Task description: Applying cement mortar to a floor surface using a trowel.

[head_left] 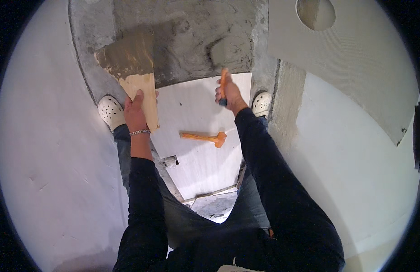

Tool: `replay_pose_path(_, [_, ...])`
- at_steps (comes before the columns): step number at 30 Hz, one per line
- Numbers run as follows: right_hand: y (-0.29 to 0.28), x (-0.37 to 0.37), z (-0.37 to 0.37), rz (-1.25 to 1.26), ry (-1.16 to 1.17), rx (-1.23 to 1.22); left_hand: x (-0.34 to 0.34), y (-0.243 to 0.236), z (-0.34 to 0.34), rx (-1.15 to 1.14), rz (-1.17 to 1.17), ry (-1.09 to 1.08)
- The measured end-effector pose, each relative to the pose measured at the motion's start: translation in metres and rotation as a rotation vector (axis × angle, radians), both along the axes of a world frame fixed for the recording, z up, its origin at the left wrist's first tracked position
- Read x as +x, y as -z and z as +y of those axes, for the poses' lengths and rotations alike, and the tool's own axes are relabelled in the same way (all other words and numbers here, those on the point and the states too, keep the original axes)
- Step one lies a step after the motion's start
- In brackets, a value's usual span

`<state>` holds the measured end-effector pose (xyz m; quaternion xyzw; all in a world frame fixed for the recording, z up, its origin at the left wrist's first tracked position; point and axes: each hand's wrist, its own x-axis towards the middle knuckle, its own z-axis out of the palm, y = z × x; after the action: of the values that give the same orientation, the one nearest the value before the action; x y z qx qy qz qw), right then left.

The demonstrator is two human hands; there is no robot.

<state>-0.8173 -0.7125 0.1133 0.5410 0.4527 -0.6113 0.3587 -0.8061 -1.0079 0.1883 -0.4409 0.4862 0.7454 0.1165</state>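
The wooden board (130,68), smeared with grey mud, tilts over the wet floor (196,36), gripped low by the left hand (136,109) (keeping fingers clean). An orange mallet (204,137) rests on the white tile (196,113). The right hand (228,94) wraps an orange-handled tool (224,81).

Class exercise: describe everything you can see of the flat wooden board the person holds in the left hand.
The wooden board is a flat, roughly rectangular piece, pale bare wood at its near end. Its far half is smeared with grey-brown mortar, and the far left edge looks ragged. The left hand grips the near end, thumb on top. The board points away from the person and slightly left, its coated end over the wet grey mortar bed. Its near right edge overlaps the pale floor tile; whether it touches either surface cannot be told.
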Motion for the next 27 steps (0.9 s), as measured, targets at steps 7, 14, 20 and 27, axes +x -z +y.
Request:
replay_pose_path(7, [-0.024,0.000,0.024,0.368,-1.336,0.718,0.002,-0.001,-0.005,0.044,0.003,-0.022])
replay_pose_path(14, [-0.003,-0.053,0.144,0.222,-1.360,1.094,-0.002,-0.002,0.001,0.030,-0.012,-0.003])
replay_pose_path(20, [-0.007,-0.005,0.090,0.069,-0.783,0.711,0.008,-0.005,-0.013,-0.008,-0.039,-0.059])
replay_pose_path(27, [0.016,-0.014,0.113,0.194,-0.974,1.010,-0.003,-0.004,0.001,0.047,0.005,-0.031])
